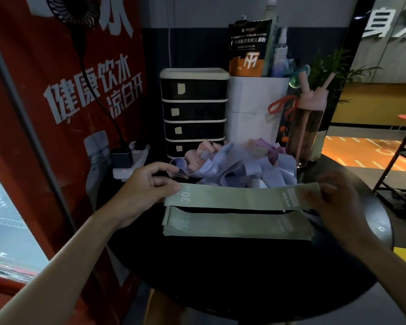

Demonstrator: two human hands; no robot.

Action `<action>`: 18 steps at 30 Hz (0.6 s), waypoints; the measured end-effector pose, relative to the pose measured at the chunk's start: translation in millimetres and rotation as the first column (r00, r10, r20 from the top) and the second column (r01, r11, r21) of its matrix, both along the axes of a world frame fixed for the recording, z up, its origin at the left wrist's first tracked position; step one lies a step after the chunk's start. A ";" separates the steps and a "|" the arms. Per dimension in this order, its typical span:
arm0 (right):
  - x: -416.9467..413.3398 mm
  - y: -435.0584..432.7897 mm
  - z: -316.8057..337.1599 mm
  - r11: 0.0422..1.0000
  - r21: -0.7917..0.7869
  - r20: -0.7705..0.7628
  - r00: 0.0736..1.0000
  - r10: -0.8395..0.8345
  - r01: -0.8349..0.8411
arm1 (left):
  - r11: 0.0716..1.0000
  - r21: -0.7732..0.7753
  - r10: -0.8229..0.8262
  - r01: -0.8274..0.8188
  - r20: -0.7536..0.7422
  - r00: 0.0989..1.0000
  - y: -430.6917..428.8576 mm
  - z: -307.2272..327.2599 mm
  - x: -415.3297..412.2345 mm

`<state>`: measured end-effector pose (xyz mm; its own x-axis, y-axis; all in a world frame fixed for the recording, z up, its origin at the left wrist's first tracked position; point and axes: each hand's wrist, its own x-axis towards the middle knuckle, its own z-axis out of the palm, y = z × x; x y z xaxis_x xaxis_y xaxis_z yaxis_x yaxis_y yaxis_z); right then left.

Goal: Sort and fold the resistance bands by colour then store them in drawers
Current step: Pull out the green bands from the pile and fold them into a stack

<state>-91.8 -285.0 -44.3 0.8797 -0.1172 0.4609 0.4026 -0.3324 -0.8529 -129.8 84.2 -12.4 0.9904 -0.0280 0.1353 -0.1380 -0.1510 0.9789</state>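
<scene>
A pale green band (239,195) marked 30 LB is stretched flat between both hands, just above the table. My left hand (145,191) pinches its left end and my right hand (338,200) pinches its right end. Directly below it lies a flat stack of green bands (237,227) on the round black table (220,277). Behind them sits a tangled heap of lilac, pink and purple bands (234,165). A black drawer unit (195,111) with cream trim stands at the back, its drawers closed; the heap hides part of its lowest drawer.
A white container (256,106) with a pouch and spray bottles stands right of the drawers. A pink drinking bottle (307,127) is at the back right. A power strip (131,160) with a plug lies at the back left. A red poster wall is on the left.
</scene>
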 end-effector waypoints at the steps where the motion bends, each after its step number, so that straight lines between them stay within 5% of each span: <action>1: -0.4 -1.0 -4.7 0.998 -0.055 0.016 1.000 -0.023 0.024 | 0.999 0.016 0.048 -0.048 0.005 0.999 -0.9 -4.2 0.1; 7: -5.8 2.1 -30.0 0.979 -0.194 0.033 0.998 -0.051 0.056 | 0.968 0.149 0.190 -0.200 0.078 0.979 -5.5 -20.9 1.7; 18: -5.9 0.1 -45.5 0.974 -0.225 -0.004 1.000 0.004 -0.004 | 0.894 0.391 0.145 -0.218 0.206 0.968 -3.2 -39.7 2.1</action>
<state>-97.7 -284.9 -89.8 0.8814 -0.0072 0.4723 0.4017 -0.5145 -0.7576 -127.6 81.0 -52.0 0.9471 0.0617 0.3149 -0.2257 -0.5693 0.7905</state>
